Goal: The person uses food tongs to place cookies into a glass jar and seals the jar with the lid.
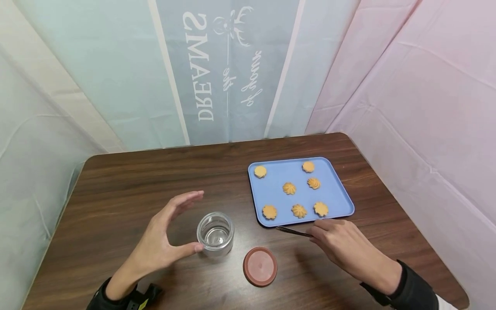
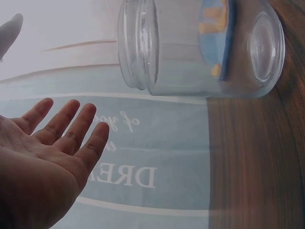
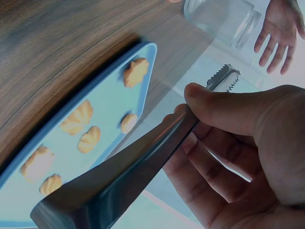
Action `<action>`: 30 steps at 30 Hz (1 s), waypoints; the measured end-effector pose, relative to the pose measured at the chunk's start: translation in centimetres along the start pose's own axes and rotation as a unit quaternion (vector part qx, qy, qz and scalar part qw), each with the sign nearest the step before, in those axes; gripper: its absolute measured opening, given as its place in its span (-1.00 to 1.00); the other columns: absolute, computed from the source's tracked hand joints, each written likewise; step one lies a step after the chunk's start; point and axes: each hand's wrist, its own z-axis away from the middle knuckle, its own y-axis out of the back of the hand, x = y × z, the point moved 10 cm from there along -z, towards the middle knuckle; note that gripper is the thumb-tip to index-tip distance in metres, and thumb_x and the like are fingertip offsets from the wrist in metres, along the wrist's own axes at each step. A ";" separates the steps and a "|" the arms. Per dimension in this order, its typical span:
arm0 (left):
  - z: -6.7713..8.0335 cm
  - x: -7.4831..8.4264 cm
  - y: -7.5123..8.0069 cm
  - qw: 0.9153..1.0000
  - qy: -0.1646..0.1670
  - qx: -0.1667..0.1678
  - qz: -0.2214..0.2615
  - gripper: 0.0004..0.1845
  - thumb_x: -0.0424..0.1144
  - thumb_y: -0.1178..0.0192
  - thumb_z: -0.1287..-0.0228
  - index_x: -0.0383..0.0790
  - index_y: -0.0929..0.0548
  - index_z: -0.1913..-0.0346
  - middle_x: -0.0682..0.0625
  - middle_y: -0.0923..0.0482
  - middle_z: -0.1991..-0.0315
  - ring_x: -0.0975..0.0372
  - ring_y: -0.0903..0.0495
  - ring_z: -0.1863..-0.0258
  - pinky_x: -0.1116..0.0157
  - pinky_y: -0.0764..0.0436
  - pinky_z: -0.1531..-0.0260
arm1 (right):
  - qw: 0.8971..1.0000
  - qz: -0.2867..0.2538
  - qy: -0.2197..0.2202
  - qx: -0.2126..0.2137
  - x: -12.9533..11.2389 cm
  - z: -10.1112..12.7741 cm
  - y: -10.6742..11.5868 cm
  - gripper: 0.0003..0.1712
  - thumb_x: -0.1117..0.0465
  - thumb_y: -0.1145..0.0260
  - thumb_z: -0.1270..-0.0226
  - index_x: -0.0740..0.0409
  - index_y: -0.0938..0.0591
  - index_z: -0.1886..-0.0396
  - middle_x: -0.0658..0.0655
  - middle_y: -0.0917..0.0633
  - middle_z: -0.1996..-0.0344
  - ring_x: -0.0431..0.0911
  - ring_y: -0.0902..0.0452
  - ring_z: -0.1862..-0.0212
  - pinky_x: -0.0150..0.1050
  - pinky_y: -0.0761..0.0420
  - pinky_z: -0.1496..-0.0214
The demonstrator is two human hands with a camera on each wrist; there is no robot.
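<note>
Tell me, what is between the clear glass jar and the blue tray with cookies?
Nothing but bare brown wooden table lies between the clear glass jar and the blue plastic tray, as the head view shows. The round reddish lid sits nearer the person, off that line.

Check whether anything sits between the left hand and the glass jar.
Nothing visible does. The left hand is spread open around the left side of the lidless glass jar, thumb close to its wall. The brown lid lies on the table to the jar's right, out of the way.
</note>
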 end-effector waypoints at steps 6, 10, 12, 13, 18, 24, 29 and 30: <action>-0.4 1.0 -0.1 1.000 -0.018 -0.003 -0.014 0.12 -0.27 -0.75 0.19 -0.15 -0.41 -0.54 -0.02 -0.49 -0.47 0.11 -0.50 -0.40 0.40 -0.42 -0.40 | 1.000 -0.012 0.017 0.019 -0.6 -0.5 0.6 -0.66 0.36 -0.71 0.03 -0.02 -0.71 0.36 -0.21 -0.56 0.49 -0.38 -0.47 0.45 -0.44 -0.45 0.51; -0.8 1.7 -0.4 0.999 -0.025 -0.004 -0.026 0.11 -0.23 -0.76 0.18 -0.15 -0.42 -0.53 0.00 -0.49 -0.46 0.12 -0.51 -0.38 0.39 -0.42 -0.39 | 0.999 -0.021 0.029 0.027 -1.2 -1.1 0.9 -0.65 0.39 -0.70 0.03 -0.01 -0.73 0.34 -0.20 -0.56 0.49 -0.37 -0.46 0.44 -0.45 -0.46 0.49; -1.1 2.0 -0.6 0.999 -0.022 -0.005 -0.032 0.10 -0.22 -0.77 0.17 -0.12 -0.43 -0.53 0.02 -0.49 -0.46 0.14 -0.51 -0.37 0.40 -0.41 -0.39 | 0.998 -0.026 0.038 0.033 -1.5 -1.4 1.1 -0.78 0.35 -0.61 -0.16 0.01 -0.73 0.34 -0.18 -0.56 0.49 -0.36 -0.47 0.44 -0.44 -0.47 0.49; -1.2 2.1 -0.7 0.999 -0.021 -0.005 -0.035 0.09 -0.21 -0.77 0.16 -0.11 -0.43 -0.53 0.04 -0.49 -0.46 0.15 -0.51 -0.37 0.40 -0.41 -0.39 | 0.998 -0.026 0.042 0.035 -1.7 -1.5 1.2 -0.86 0.32 -0.54 -0.28 0.02 -0.73 0.35 -0.18 -0.56 0.49 -0.36 -0.47 0.45 -0.44 -0.47 0.49; -1.7 2.9 -1.2 0.999 -0.039 -0.008 -0.036 0.06 -0.21 -0.76 0.14 -0.14 -0.44 -0.51 0.03 -0.51 -0.44 0.15 -0.52 -0.37 0.39 -0.42 -0.39 | 0.997 -0.026 0.058 0.050 -2.4 -2.1 1.2 -0.44 0.00 0.09 -0.80 0.04 -0.75 0.30 -0.16 -0.59 0.46 -0.33 -0.52 0.42 -0.42 -0.51 0.47; -2.0 3.5 -1.6 0.997 -0.053 -0.016 -0.047 0.02 -0.17 -0.75 0.10 -0.17 -0.46 -0.48 0.04 -0.53 -0.41 0.19 -0.51 -0.39 0.40 -0.43 -0.38 | 0.995 -0.029 0.073 0.060 -3.2 -2.7 1.4 -0.78 0.19 -0.27 -0.61 0.07 -0.75 0.30 -0.14 -0.61 0.45 -0.30 -0.56 0.40 -0.39 -0.53 0.47; -2.2 4.0 -2.0 0.997 -0.055 -0.020 -0.057 -0.04 -0.16 -0.74 0.06 -0.20 -0.49 -0.45 0.04 -0.55 -0.39 0.19 -0.53 -0.37 0.39 -0.47 -0.34 | 0.995 -0.038 0.073 0.054 -3.5 -3.2 1.4 -0.89 0.25 -0.41 -0.46 0.04 -0.73 0.33 -0.15 -0.57 0.48 -0.35 -0.44 0.43 -0.51 -0.41 0.49; -2.3 4.1 -2.0 0.996 -0.058 -0.019 -0.059 -0.05 -0.16 -0.73 0.04 -0.19 -0.49 -0.45 0.03 -0.55 -0.39 0.18 -0.53 -0.37 0.39 -0.48 -0.34 | 0.995 -0.039 0.075 0.053 -3.6 -3.4 1.5 -0.90 0.31 -0.49 -0.31 0.04 -0.72 0.33 -0.15 -0.57 0.48 -0.35 -0.43 0.43 -0.52 -0.40 0.50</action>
